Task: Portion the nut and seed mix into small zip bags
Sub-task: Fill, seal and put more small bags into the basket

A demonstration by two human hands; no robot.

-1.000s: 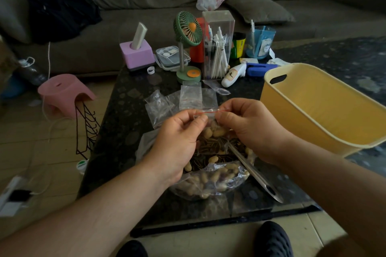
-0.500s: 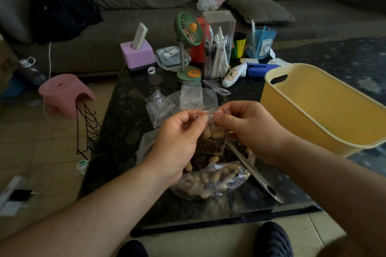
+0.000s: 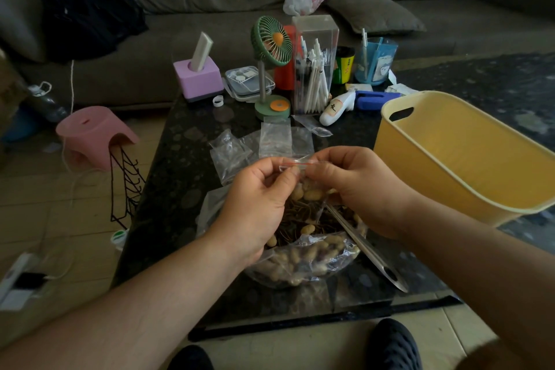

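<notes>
Hands first: your left hand and right hand each pinch the red-striped top edge of the small zip bag, the grip pressed together. It hangs with nuts inside just above the big bag of nut mix on the bench, beside the yellow basket.

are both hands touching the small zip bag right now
Touching. The head view shows the left hand and the right hand each pinching the red-striped top edge of the small zip bag, fingertips pressed on the strip with no gap.
</notes>
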